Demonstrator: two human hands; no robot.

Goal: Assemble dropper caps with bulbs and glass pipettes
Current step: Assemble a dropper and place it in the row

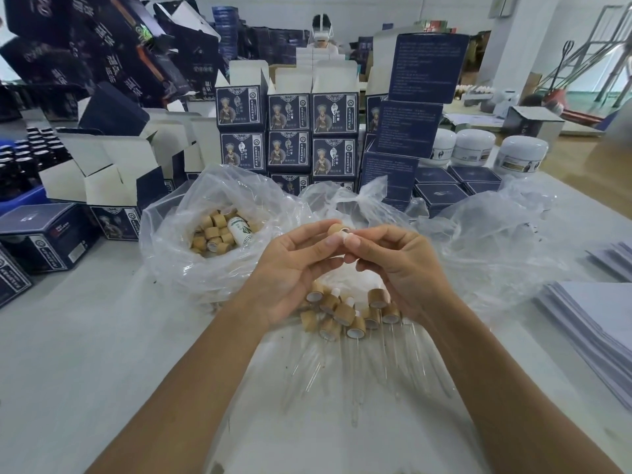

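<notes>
My left hand [294,265] pinches a tan wood-look dropper cap [335,230] between thumb and fingers, raised above the table. My right hand [393,261] meets it from the right, its fingertips closed on a small white bulb [349,237] pressed against the cap. Below my hands lies a heap of assembled caps [345,313] with clear glass pipettes [359,371] pointing towards me on a plastic sheet. A clear bag of loose caps [213,234] sits open at the left, with a white bottle [241,230] on top of them.
Stacks of dark blue printed boxes [290,131] stand behind the bags, open white-lined cartons [102,165] at the left. White jars [523,155] stand at the back right. Paper sheets [595,323] lie at the right edge. A person in a headset [321,32] sits at the far end.
</notes>
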